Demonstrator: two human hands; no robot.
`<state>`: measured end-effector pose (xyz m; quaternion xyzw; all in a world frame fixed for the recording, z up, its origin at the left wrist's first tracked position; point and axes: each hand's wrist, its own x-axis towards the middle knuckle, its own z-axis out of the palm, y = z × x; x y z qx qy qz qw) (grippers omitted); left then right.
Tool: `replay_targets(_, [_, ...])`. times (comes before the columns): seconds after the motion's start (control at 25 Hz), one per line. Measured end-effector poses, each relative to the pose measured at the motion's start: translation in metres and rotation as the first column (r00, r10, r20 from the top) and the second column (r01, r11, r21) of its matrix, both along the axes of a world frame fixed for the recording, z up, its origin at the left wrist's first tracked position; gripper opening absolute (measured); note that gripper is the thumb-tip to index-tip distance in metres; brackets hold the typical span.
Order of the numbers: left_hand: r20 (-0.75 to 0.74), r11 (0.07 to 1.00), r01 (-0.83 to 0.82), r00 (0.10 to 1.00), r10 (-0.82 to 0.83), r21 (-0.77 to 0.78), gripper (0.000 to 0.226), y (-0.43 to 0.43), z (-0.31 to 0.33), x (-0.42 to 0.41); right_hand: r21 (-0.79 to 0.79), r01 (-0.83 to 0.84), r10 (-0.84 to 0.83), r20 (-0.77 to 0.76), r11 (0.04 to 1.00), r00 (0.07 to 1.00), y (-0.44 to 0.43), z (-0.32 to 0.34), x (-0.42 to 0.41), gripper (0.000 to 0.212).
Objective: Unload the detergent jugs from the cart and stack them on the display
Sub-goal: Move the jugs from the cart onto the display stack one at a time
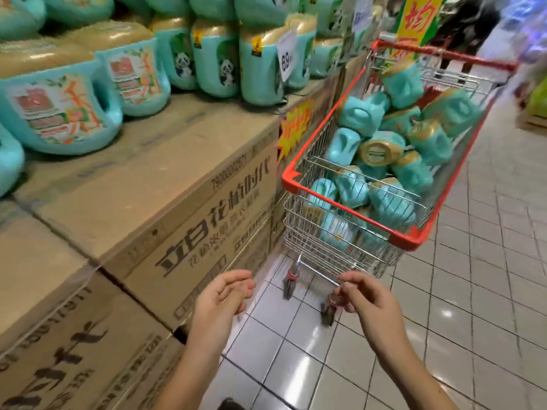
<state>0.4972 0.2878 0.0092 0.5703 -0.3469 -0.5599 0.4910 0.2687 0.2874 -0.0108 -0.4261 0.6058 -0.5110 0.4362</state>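
Note:
A wire shopping cart with a red rim [349,208] stands on the tiled aisle at centre right. It holds several teal detergent jugs with gold caps [381,149], lying jumbled. On the left, the display [165,173] is a block of brown cardboard cartons with rows of the same teal jugs [68,113] standing on top. My left hand [220,297] and my right hand [365,300] hang in front of the cart's near end, below its basket. Both have loosely curled fingers and hold nothing. Neither touches the cart.
A price tag reading 69 [286,56] hangs among the jugs at the display's far end. Yellow and red sale signs [297,122] stick to the cartons beside the cart. Glossy floor tiles [473,291] stretch to the right. A dark blurred figure [467,22] is beyond the cart.

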Motion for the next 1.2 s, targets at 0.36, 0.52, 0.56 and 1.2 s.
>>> replay_targets(0.36, [0.080,0.978,0.209,0.974,-0.210,0.025,0.017,-0.186,-0.020,-0.059,0.062,0.180,-0.178,-0.031,0.982,0.984,-0.133,-0.019,-0.051,0.023])
replay_targets(0.52, [0.052,0.956,0.294,0.954,-0.295,0.010,0.016,-0.285,-0.012,-0.092,0.029,0.282,-0.281,-0.027,0.959,0.959,-0.212,-0.002,-0.077,0.024])
replay_targets(0.56, [0.064,0.947,0.320,0.945,-0.319,0.002,0.016,-0.310,-0.012,-0.103,0.025,0.307,-0.306,-0.036,0.951,0.951,-0.231,0.001,-0.086,0.023])
replay_targets(1.2, [0.341,0.951,0.259,0.921,-0.190,-0.170,0.028,-0.683,-0.013,-0.315,0.169,0.375,-0.395,0.107,0.911,0.912,-0.587,0.003,-0.305,0.003])
